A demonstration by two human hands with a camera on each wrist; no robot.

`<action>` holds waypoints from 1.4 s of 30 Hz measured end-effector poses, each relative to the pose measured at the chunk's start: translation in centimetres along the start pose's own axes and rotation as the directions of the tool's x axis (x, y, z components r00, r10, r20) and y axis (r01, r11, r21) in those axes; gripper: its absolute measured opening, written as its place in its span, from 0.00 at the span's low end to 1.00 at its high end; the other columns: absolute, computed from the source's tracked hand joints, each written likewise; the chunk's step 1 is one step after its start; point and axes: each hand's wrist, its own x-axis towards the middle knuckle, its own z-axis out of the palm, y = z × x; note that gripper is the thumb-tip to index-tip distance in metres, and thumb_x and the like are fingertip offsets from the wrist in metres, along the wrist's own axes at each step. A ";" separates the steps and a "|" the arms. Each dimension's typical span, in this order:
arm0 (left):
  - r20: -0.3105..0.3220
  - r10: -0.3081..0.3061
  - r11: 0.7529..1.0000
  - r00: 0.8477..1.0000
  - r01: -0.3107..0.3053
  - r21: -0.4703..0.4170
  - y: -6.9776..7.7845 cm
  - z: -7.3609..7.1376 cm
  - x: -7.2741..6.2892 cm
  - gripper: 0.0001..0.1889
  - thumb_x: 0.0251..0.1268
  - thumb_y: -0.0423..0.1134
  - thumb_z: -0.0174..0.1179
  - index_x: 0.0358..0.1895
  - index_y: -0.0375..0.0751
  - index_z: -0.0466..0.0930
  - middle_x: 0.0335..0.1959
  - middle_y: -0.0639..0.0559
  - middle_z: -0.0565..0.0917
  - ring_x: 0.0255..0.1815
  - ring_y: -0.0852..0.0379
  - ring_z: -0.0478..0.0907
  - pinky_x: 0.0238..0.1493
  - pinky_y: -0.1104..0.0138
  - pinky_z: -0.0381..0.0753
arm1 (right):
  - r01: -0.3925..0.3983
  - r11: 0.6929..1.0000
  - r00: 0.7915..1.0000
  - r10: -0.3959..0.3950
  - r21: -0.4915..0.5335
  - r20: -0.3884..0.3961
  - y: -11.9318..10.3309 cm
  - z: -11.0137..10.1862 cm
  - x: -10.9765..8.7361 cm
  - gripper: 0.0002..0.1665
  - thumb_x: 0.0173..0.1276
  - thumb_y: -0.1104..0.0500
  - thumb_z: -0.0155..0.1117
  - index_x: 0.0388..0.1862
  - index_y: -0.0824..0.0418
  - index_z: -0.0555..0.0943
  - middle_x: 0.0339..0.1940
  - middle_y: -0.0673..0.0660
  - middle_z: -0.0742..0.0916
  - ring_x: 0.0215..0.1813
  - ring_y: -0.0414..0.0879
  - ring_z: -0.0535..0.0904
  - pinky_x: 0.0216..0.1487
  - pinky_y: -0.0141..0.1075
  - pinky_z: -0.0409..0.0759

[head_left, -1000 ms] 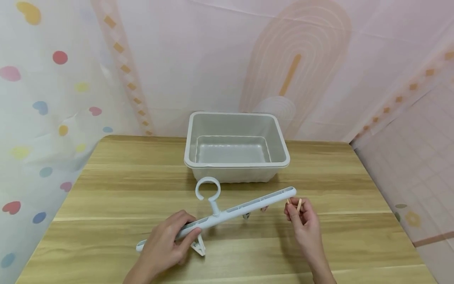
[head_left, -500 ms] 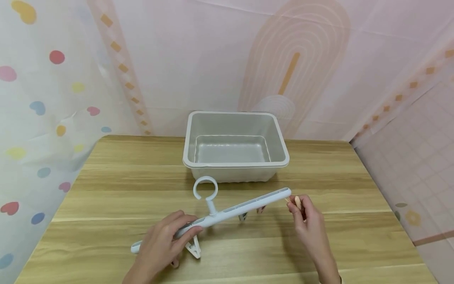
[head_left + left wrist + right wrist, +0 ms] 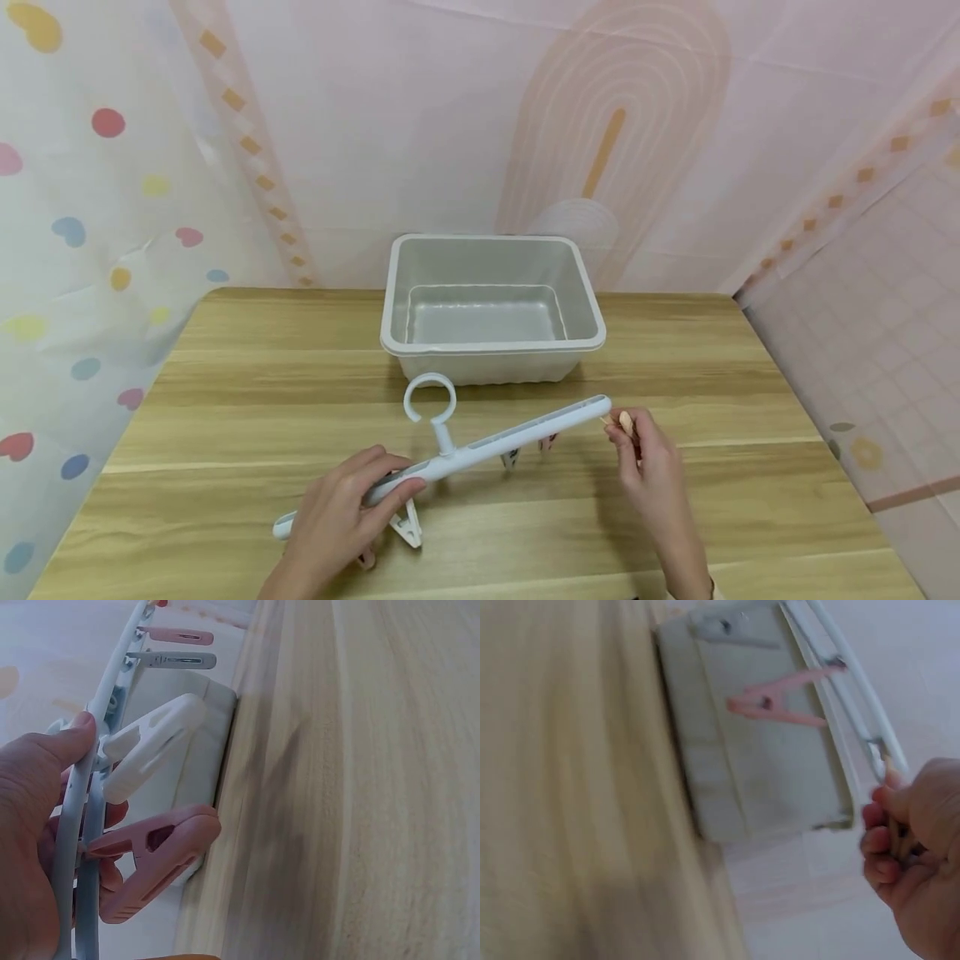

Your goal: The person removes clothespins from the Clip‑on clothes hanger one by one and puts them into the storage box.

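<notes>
My left hand (image 3: 341, 504) grips the bar of a light blue clip hanger (image 3: 517, 437), its thumb lying along the near side. The bar slants up to the right over the table, with its round hook upward. Below the left hand hang a white clip (image 3: 187, 712) and a dark pink clip (image 3: 191, 831). Farther along are a grey clip (image 3: 511, 457) and a pink clip (image 3: 746, 703). At the bar's right end my right hand (image 3: 652, 475) pinches a pale orange clip (image 3: 627, 422) between thumb and fingers, the clip's tip at the bar. Fingers hide much of it.
A grey plastic basin (image 3: 495, 348) stands at the back of the wood-grain table (image 3: 750, 500), just beyond the hanger's hook. Patterned cloth (image 3: 360, 125) hangs behind and at both sides of the table.
The hanger and left hand have shifted slightly left in the head view. The right hand has turned a little around the orange clip, staying at the bar's end.
</notes>
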 end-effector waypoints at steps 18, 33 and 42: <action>0.027 -0.008 1.000 1.000 0.009 -0.018 -0.2 -0.3 0.3 0.05 0.56 0.48 0.74 0.34 0.58 0.88 0.25 0.76 0.74 0.21 0.80 0.65 0.22 0.82 0.65 | 0.012 1.000 0.994 -0.010 0.019 -0.109 0.1 1.1 -0.6 0.11 0.58 0.78 0.68 0.39 0.70 0.80 0.31 0.59 0.88 0.30 0.31 0.72 0.30 0.19 0.71; 0.022 -0.065 0.998 0.998 0.066 -0.016 0.4 -0.1 0.1 0.06 0.57 0.49 0.74 0.35 0.58 0.88 0.26 0.76 0.76 0.22 0.79 0.67 0.23 0.78 0.67 | -0.310 0.865 0.925 0.370 0.394 -0.083 -1.7 2.5 -0.9 0.05 0.72 0.72 0.59 0.45 0.74 0.78 0.29 0.56 0.84 0.30 0.31 0.78 0.30 0.24 0.79; 0.060 -0.127 0.990 0.990 0.130 -0.050 0.7 0.1 0.1 0.04 0.58 0.49 0.72 0.35 0.59 0.88 0.24 0.76 0.75 0.21 0.79 0.67 0.23 0.76 0.68 | -0.508 0.606 0.806 0.586 0.612 0.089 -2.4 2.4 -0.3 0.04 0.75 0.70 0.56 0.45 0.70 0.75 0.30 0.50 0.84 0.32 0.35 0.79 0.34 0.25 0.80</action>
